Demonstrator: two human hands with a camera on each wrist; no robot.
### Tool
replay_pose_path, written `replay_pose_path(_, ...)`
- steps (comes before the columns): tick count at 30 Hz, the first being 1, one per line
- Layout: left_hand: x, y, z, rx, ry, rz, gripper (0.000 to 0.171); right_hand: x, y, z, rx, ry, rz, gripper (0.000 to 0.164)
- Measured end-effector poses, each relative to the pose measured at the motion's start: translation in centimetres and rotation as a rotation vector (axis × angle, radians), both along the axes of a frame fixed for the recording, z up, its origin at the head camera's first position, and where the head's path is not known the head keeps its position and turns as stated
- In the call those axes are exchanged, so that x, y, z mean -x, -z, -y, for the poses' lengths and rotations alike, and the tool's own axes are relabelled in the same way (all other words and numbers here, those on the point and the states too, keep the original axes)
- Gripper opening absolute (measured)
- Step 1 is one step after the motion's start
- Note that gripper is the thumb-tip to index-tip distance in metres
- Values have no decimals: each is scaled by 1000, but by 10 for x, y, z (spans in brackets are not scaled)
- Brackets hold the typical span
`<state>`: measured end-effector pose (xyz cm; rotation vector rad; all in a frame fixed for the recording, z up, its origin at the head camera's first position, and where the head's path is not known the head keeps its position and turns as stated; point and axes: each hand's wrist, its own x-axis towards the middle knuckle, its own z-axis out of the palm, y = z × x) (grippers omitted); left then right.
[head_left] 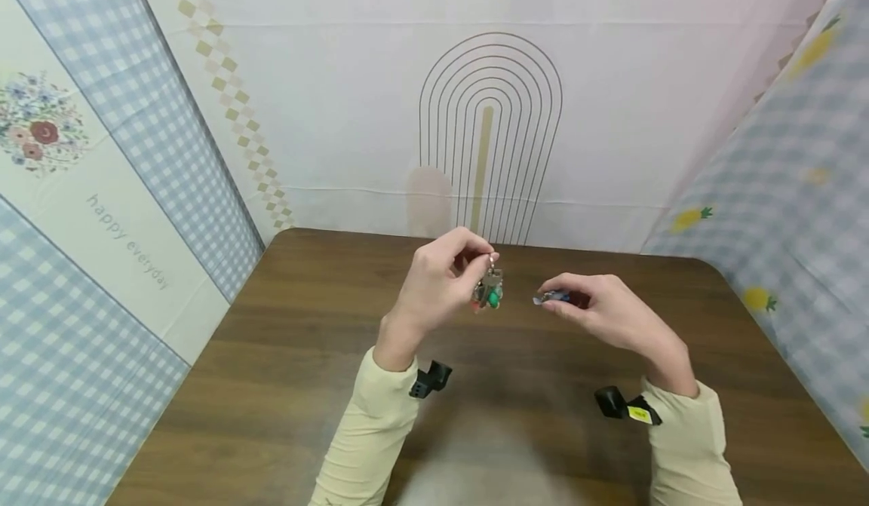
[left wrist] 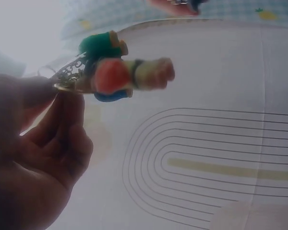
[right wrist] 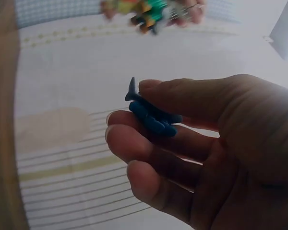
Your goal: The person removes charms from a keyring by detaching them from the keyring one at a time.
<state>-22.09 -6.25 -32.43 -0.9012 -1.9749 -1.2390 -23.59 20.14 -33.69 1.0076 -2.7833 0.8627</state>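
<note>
A bunch of small green, red, cream and blue figures on silvery metal fittings [head_left: 494,299] hangs from the person's left hand [head_left: 433,283], above the dark brown wood-grain worktop [head_left: 285,385]. Its long axis runs nearly upright in the head view, the metal end at the fingertips and the coloured figures pointing down; in the left wrist view they are blurred. The left grip is narrow, thumb and forefinger pinching the bunch by its metal top end.

A small glossy blue figure with a grey-blue pointed fin [right wrist: 153,119] is in the right hand [head_left: 611,311], also above the worktop and near the bunch, apart from it. In the right wrist view its long axis slants from upper left to lower right, the fin sticking up at the upper-left end; in the head view it points out leftward, towards the bunch. The right grip is nearly closed, the thumb pressing the figure against bent fingers.
</note>
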Motion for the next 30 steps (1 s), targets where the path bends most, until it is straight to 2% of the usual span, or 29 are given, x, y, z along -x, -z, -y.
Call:
replay_pose_path(6, 0, -1, 0, 26, 39, 24, 2, 17, 18, -12, -71, 42, 76, 15)
replay_pose_path(12, 0, -1, 3, 37, 32, 14, 6, 38, 36, -30, -148, 50, 153, 13)
replay_pose_path(16, 1, -1, 5, 46, 18, 2, 6, 50, 48, -45, -191, 52, 215, 19)
replay_pose_path(19, 0, -1, 6, 44, 12, 5, 6, 58, 55, -55, -203, 65, 246, 22)
replay_pose_path(25, -1, -2, 8, 44, 6, 6, 3, 75, 73, -73, -221, 75, 305, 16)
replay_pose_path(30, 1, 0, 8, 57, -1, -4, 3, 83, 87, -94, -224, 94, 362, 16)
